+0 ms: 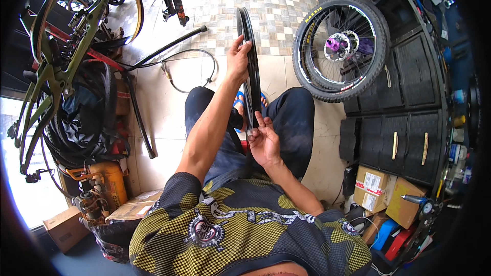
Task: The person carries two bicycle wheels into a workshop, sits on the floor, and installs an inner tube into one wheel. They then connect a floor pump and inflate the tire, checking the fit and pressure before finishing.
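A thin black bicycle rim [248, 25] stands nearly edge-on between my knees, its long side running away from me. My left hand [238, 61] is closed round the upper left part of the rim, thumb and fingers at its edge. Close to the rim's near end, my right hand [266, 145] is turned palm up with its fingers apart, some of them against the rim. Whether spokes or a hub fill the rim cannot be made out from this angle.
A knobby-tyred bicycle wheel [376, 20] with a purple hub leans at the right by black drawers [394, 148]. To the left are a green bike frame [64, 69], black repair-stand legs [138, 107] and an orange tank [110, 181]. A cable [212, 66] lies on the tiles; cardboard boxes [371, 189] stand at right.
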{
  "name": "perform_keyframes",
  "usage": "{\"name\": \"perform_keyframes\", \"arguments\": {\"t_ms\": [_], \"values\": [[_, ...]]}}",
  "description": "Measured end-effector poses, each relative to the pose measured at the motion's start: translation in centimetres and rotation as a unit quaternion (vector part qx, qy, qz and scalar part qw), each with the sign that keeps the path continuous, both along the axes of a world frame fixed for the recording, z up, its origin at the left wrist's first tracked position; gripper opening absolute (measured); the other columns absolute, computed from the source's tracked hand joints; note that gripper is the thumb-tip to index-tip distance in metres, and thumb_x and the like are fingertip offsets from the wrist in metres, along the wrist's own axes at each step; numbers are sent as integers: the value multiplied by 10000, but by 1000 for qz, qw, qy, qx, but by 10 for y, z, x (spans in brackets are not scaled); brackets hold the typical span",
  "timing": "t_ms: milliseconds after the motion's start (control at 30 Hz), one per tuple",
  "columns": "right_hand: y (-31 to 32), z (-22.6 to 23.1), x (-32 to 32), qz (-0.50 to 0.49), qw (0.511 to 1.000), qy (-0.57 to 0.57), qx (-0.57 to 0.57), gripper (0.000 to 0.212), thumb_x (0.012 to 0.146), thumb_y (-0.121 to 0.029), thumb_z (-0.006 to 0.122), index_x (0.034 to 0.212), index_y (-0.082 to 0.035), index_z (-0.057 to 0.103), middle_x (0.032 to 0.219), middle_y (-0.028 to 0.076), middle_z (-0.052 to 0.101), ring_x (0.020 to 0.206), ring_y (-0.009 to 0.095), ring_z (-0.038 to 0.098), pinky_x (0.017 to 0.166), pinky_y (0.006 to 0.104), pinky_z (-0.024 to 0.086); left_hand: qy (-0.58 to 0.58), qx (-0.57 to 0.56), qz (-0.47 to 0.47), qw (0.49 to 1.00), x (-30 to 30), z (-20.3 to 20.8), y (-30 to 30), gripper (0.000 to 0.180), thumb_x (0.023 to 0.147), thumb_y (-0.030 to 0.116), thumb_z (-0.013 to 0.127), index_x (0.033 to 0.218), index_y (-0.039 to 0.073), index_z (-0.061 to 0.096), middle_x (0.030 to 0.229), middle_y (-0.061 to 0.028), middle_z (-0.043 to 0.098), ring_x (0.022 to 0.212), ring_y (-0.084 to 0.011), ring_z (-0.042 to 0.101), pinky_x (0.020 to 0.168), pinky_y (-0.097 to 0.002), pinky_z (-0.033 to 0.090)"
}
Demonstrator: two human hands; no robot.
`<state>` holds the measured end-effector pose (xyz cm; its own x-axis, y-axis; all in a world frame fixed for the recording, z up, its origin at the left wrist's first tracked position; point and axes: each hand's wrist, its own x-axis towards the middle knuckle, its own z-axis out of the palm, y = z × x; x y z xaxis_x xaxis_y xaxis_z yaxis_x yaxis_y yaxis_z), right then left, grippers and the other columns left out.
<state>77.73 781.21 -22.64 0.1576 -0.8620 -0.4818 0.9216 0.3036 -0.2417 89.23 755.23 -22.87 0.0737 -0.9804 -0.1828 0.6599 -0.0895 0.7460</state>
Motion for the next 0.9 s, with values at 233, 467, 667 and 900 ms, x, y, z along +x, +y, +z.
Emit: {"name": "perform_keyframes", "arguments": {"t_ms": [233, 467, 667, 900], "values": [[-4, -3, -7, 40, 996, 54, -51, 277, 975, 5, 505, 1180, -173, 564, 1492, 41, 572, 780, 156, 614, 721, 322, 531, 4, 14, 3, 1000, 2, 4, -4, 527, 1030, 92, 669, 1505, -15, 469, 1000, -81, 727, 723, -151, 696, 589, -306, 610], [-57, 16, -41, 21, 481, 796, -368, 278, 872, -36, 737, 1111, -103, 613, 1148, 100, 647, 805, 235, 680, 708, 396, 577, -20, 13, 4, 1000, 7, 7, -11, 539, 1018, 86, 674, 1504, -25, 469, 978, -86, 728, 705, -144, 687, 582, -311, 603], [-85, 26, -45, 56, 233, 861, -449, 371, 819, -156, 790, 1162, -124, 652, 1074, 83, 601, 999, 283, 639, 866, 443, 523, -19, 9, 8, 1000, -3, 1, -18, 548, 1019, 88, 674, 1511, -29, 465, 1002, -106, 730, 720, -153, 694, 593, -308, 602], [-90, 26, -46, 38, 123, 864, -487, 228, 911, -194, 677, 1121, -105, 674, 1038, 55, 606, 958, 225, 628, 859, 377, 467, -34, 0, 6, 999, -2, -6, -22, 561, 1029, 100, 664, 1528, -26, 441, 1024, -102, 725, 743, -155, 695, 603, -319, 606]]}}
